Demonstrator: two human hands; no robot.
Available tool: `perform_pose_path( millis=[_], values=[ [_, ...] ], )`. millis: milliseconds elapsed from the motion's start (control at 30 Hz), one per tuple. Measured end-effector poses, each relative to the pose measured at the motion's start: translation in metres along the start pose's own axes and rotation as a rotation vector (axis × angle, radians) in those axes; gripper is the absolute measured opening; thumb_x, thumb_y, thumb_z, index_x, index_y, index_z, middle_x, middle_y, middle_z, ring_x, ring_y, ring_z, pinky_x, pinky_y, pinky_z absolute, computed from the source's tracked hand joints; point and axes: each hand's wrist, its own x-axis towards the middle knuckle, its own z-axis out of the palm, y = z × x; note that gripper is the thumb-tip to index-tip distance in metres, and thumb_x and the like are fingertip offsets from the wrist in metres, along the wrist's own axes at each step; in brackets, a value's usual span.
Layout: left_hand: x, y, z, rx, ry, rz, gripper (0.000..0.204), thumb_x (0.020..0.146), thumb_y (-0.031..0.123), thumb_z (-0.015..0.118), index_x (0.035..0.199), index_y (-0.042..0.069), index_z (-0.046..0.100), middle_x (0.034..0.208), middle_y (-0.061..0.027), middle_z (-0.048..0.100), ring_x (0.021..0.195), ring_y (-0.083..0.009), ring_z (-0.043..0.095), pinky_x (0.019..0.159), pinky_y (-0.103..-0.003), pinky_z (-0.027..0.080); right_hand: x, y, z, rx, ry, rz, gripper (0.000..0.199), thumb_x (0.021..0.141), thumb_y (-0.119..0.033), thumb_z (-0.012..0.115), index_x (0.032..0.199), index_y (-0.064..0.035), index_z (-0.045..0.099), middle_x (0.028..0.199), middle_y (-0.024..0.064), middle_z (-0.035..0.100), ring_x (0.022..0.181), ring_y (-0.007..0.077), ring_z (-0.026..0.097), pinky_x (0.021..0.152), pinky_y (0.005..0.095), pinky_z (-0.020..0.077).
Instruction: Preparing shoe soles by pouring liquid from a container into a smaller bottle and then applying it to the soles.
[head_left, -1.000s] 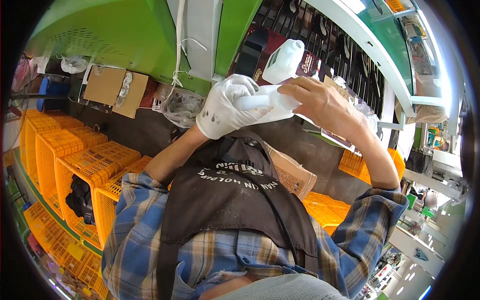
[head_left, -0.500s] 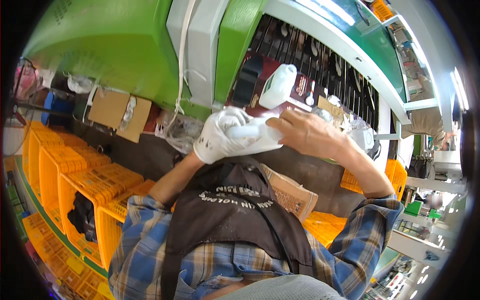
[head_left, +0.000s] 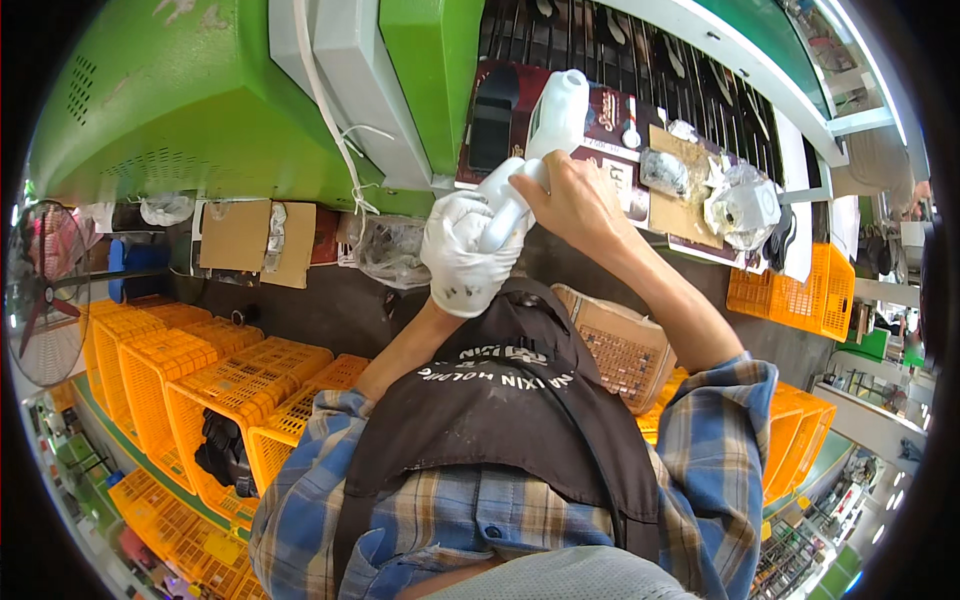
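Observation:
My left hand (head_left: 458,255), in a white glove with dark smudges, is wrapped round a white plastic bottle (head_left: 508,212) with a moulded handle. The bottle slants up and to the right in front of my apron. My bare right hand (head_left: 582,203) has its thumb and fingers closed on the upper end of this bottle, hiding part of it. Just beyond, a second white bottle (head_left: 558,115) lies on a maroon printed sheet (head_left: 605,110). A dark flat rectangular thing (head_left: 490,132) is left of it, and a small white spoon (head_left: 631,132) to its right.
A green machine (head_left: 200,120) with a grey post (head_left: 355,100) fills the far left. Cardboard (head_left: 690,215) and a crumpled plastic-wrapped piece (head_left: 742,208) lie at right. Orange crates (head_left: 230,375) stand at left, another orange crate (head_left: 800,295) at right. A fan (head_left: 48,295) is far left.
The held bottle has swung from nearly level to slanting upward. Both hands have turned with it, still on the bottle. The whole view has shifted, with the second bottle now higher in the picture.

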Motion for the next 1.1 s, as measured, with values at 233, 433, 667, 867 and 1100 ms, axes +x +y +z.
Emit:
perform_pose_path(
  millis=[233, 433, 667, 867, 1100],
  values=[
    [-0.016, -0.023, -0.005, 0.048, -0.012, -0.059, 0.026, 0.063, 0.012, 0.084, 0.07, 0.007, 0.059, 0.081, -0.006, 0.059, 0.081, -0.0251, 0.06, 0.068, -0.036, 0.051, 0.037, 0.038, 0.014, -0.028, -0.111, 0.068, 0.069, 0.09, -0.063, 0.048, 0.087, 0.0029, 0.069, 0.068, 0.0238, 0.065, 0.063, 0.0403, 0.065, 0.066, 0.0448, 0.0527],
    [-0.003, -0.015, -0.008, -0.059, -0.009, -0.298, 0.027, 0.067, 0.016, 0.083, 0.069, 0.001, 0.06, 0.083, -0.0092, 0.06, 0.082, -0.0236, 0.06, 0.071, -0.034, 0.05, 0.096, 0.105, 0.043, -0.256, 0.153, 0.293, 0.067, 0.086, -0.054, 0.054, 0.127, -0.0014, 0.05, 0.104, 0.0302, 0.064, 0.1, 0.0426, 0.063, 0.088, 0.0459, 0.0491],
    [0.015, -0.027, 0.016, -0.191, 0.047, -0.579, 0.029, 0.072, 0.02, 0.082, 0.075, -0.002, 0.063, 0.09, -0.0095, 0.062, 0.079, -0.0197, 0.06, 0.074, -0.03, 0.048, 0.102, 0.153, 0.064, 0.142, 0.299, 0.465, 0.055, 0.078, -0.022, 0.052, 0.132, -0.0205, 0.05, 0.101, 0.0282, 0.066, 0.096, 0.0427, 0.064, 0.088, 0.0472, 0.0486],
    [0.051, -0.036, 0.068, -0.425, 0.004, -0.69, 0.029, 0.078, 0.013, 0.078, 0.097, -0.001, 0.06, 0.084, -0.0032, 0.064, 0.071, -0.0072, 0.058, 0.068, -0.023, 0.048, 0.055, 0.173, 0.06, 0.162, 0.453, 0.374, 0.051, 0.078, -0.022, 0.053, 0.129, -0.0216, 0.053, 0.09, 0.0245, 0.067, 0.087, 0.0434, 0.064, 0.083, 0.0492, 0.0487],
    [0.062, -0.068, 0.168, -0.846, -0.065, -0.806, 0.017, 0.079, 0.018, 0.074, 0.083, 0.003, 0.066, 0.079, -0.0021, 0.067, 0.066, -0.0104, 0.061, 0.064, -0.026, 0.049, 0.002, 0.179, 0.041, 0.303, 0.504, 0.453, 0.052, 0.08, -0.022, 0.056, 0.131, -0.022, 0.052, 0.091, 0.0254, 0.066, 0.087, 0.041, 0.064, 0.083, 0.0461, 0.0487]
  ],
)
